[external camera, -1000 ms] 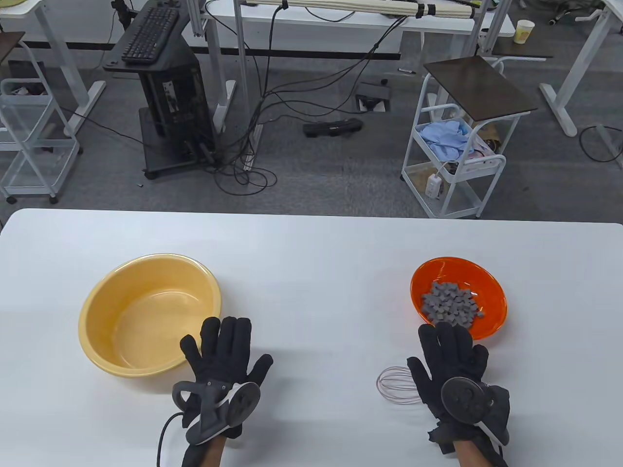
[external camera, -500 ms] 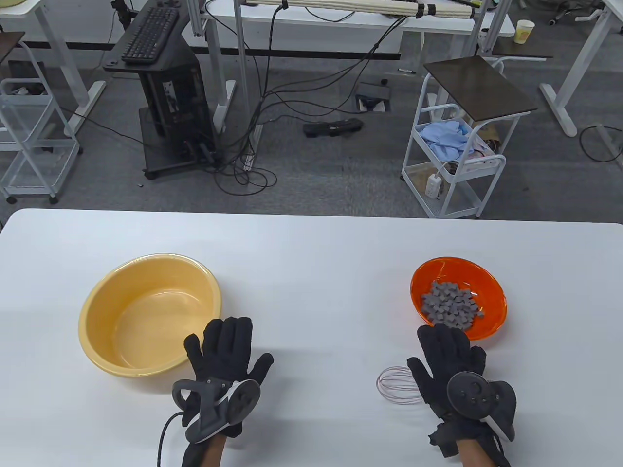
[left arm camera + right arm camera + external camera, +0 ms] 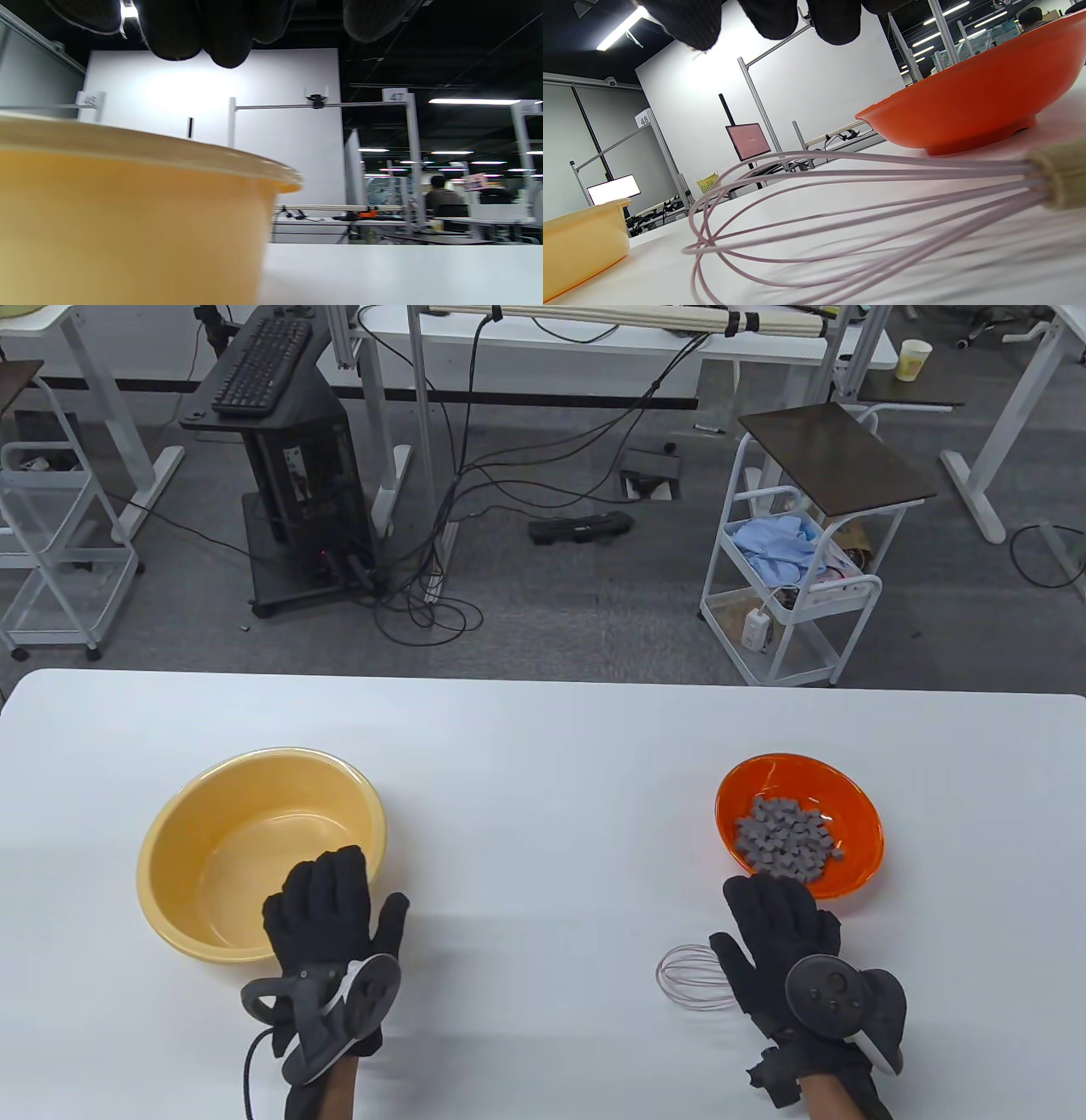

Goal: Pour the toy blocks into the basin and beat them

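Note:
A yellow basin [image 3: 212, 823] stands empty on the left of the white table; its outer wall [image 3: 127, 228] fills the left wrist view. An orange bowl [image 3: 857, 806] on the right holds several grey toy blocks [image 3: 785, 836]. A pink wire whisk [image 3: 683, 976] lies near the front; its loops [image 3: 840, 212] show close in the right wrist view. My left hand [image 3: 327, 891] hovers flat at the basin's near right rim, fingers straight. My right hand [image 3: 776, 903] lies flat over the whisk's handle, fingertips at the orange bowl's [image 3: 967, 110] near rim, holding nothing.
The white table [image 3: 543, 746] stretches between basin and bowl. Beyond its far edge are a white trolley [image 3: 797, 560], a black computer stand [image 3: 288, 466] and floor cables. The yellow basin [image 3: 581, 250] also shows at the left of the right wrist view.
My left hand has shifted left and slightly forward, reaching the basin's near right rim. The right hand has barely moved, its wrist turning a little.

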`<state>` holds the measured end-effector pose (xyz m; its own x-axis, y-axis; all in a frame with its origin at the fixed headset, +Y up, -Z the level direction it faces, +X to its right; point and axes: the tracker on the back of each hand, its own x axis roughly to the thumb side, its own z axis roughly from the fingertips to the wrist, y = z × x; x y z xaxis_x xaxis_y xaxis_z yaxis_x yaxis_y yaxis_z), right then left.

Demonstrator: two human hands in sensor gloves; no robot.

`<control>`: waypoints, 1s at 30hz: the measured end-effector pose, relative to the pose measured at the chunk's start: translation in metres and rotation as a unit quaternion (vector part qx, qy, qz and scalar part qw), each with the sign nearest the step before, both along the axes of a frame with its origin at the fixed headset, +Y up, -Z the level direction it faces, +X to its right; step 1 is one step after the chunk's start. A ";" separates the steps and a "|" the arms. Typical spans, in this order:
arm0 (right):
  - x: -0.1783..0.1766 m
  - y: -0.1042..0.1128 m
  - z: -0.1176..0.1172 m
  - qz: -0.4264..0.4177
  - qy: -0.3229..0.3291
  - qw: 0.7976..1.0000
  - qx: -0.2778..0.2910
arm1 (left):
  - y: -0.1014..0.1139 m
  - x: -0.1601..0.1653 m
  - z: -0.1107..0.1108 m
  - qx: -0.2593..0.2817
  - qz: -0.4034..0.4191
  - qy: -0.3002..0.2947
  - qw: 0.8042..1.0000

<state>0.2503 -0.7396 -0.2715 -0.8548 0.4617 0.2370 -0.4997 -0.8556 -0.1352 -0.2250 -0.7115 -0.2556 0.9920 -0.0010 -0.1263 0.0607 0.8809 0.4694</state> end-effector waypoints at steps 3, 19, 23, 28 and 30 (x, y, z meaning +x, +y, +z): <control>-0.002 -0.001 0.000 -0.002 0.000 1.000 0.002 | 0.001 -0.022 0.004 0.013 0.020 0.054 0.998; -0.008 -0.004 0.002 -0.002 0.004 1.000 -0.006 | -0.016 -0.100 0.021 -0.051 0.205 0.235 0.949; -0.010 -0.005 0.002 -0.001 0.008 1.000 -0.006 | -0.027 -0.105 0.019 -0.076 0.276 0.232 0.930; -0.010 -0.005 0.002 -0.001 0.008 1.000 -0.008 | -0.038 -0.110 0.017 -0.072 0.362 0.224 0.902; -0.010 -0.005 0.002 -0.002 0.008 1.000 -0.008 | -0.042 -0.113 0.017 -0.064 0.410 0.213 0.885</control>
